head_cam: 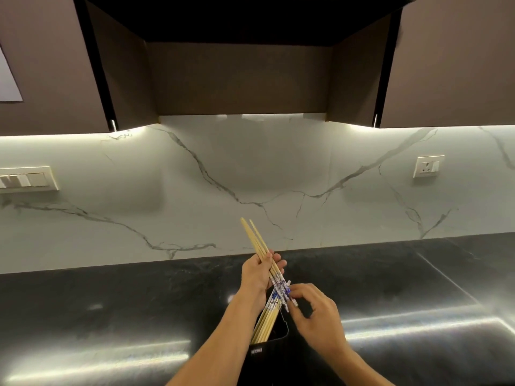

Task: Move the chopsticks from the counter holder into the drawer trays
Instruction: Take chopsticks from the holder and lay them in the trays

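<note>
**Both hands on a bundle of chopsticks above the holder**

The left hand (256,274) grasps a bundle of chopsticks (257,243), fingers curled round its middle and the thumb laid across the front. The bundle slants: its plain wooden tips point up and to the left, against the wall behind, and its blue-and-white patterned ends point down and to the right. The right hand (320,316) meets those patterned ends, with thumb and forefinger pinching them at the low end of the bundle and the other fingers loosely bent behind. The two hands are close together, joined by the sticks.

Just below the hands stands the black holder (263,358), between the two forearms, on the dark counter (111,302). The remaining chopsticks (266,323) still stand in it, leaning to the right, patterned ends up and wooden ends down inside. Their tops come up just beside the low end of the held bundle; I cannot tell if they touch.

The counter is glossy and shows bright streaks of light. Behind it rises a white marble backsplash (278,168) with grey veins, bearing a switch panel (28,178) on the left and a socket (427,166) on the right. Dark brown cabinets (239,79) hang above.
</note>
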